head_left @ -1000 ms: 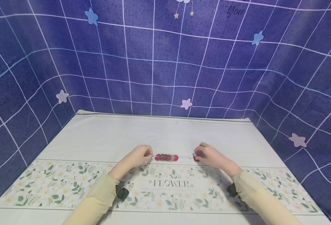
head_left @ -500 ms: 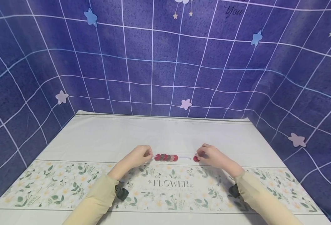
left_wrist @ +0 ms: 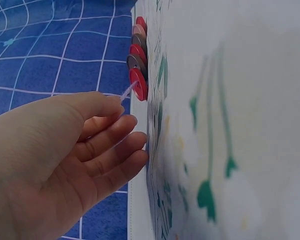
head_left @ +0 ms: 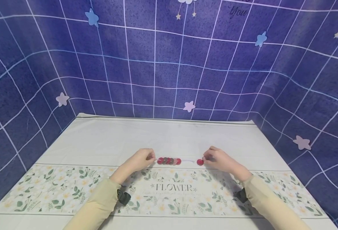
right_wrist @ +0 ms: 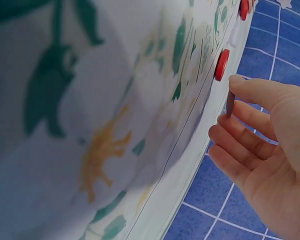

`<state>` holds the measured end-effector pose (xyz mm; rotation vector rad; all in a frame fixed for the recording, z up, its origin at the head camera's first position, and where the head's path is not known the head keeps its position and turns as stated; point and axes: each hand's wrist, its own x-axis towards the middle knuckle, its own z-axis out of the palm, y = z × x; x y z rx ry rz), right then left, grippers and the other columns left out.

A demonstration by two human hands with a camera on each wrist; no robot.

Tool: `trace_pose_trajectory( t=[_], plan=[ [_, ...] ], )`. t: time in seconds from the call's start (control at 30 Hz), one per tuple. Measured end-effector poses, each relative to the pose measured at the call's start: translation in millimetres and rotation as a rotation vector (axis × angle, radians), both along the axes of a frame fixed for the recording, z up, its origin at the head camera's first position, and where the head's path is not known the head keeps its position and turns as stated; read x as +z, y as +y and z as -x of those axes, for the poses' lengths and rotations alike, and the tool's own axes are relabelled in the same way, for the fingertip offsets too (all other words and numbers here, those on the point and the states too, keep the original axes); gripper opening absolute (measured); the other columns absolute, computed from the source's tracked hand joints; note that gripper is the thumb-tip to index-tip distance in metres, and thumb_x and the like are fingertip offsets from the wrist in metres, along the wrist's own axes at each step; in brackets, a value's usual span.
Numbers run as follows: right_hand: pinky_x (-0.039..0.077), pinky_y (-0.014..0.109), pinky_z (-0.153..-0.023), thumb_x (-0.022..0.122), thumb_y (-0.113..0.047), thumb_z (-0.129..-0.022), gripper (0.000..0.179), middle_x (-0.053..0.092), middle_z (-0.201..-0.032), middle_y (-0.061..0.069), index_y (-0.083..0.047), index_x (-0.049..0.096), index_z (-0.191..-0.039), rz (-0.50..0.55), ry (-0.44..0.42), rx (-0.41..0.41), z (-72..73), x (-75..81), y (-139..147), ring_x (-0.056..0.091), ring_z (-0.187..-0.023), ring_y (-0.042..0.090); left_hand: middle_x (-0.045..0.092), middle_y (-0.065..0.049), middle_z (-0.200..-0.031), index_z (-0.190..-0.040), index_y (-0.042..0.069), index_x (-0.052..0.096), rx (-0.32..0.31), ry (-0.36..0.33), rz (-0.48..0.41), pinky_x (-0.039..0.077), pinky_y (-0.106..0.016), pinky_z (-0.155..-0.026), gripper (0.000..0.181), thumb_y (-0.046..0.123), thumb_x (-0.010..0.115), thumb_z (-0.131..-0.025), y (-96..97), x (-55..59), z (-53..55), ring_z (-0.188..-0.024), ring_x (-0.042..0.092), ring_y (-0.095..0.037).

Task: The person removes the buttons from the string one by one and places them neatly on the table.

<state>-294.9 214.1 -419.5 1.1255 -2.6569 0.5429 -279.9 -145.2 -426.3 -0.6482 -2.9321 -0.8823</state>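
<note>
A row of overlapping red, brown and pink buttons (head_left: 169, 161) lies threaded on a thin whitish string (head_left: 188, 161) in the middle of the table. At the row's left end, my left hand (head_left: 141, 159) pinches the string (left_wrist: 127, 93) between thumb and forefinger, close to a red button (left_wrist: 138, 85). To the right of the string's free end a single red button (head_left: 200, 162) lies flat. My right hand (head_left: 219, 160) is just right of it, holding a dark brown button (right_wrist: 230, 103) on edge between thumb and fingers. The right fingertips look slightly apart from the red button.
A white tablecloth (head_left: 123, 137) with a floral band (head_left: 169, 206) marked "FLOWER" covers the table. Behind and at both sides hangs a blue gridded curtain (head_left: 146, 76) with stars. Dark devices are strapped at both wrists.
My right hand has shifted slightly right, uncovering the single red button that its fingers partly hid. The left hand and the row of buttons have hardly moved.
</note>
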Motion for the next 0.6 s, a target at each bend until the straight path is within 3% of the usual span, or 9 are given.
trace_pose_trajectory(
  t=[0.4,0.6],
  plan=[
    [0.054,0.034,-0.079,0.068,-0.012,-0.083,0.018,0.063,-0.09,0.002,-0.003,0.066,-0.098,-0.05,-0.064,-0.086,-1.8,-2.4,3.7,0.063,-0.085,0.018,0.059,0.006,-0.076,-0.081,0.015,0.059,0.0,0.001,-0.002,0.047,-0.026,-0.069,0.008,0.016,0.064,-0.087,0.6,1.3,0.0,-0.07,0.051,-0.007],
    [0.054,0.033,-0.079,0.069,-0.012,-0.082,0.017,0.063,-0.089,0.0,-0.005,0.066,-0.097,-0.043,-0.064,-0.08,-1.2,-4.6,5.8,0.063,-0.084,0.017,0.059,0.006,-0.076,-0.081,0.014,0.058,-0.014,0.01,-0.008,0.046,-0.026,-0.069,0.008,0.016,0.063,-0.087,0.0,-0.3,0.8,-0.069,0.051,-0.007]
  ],
)
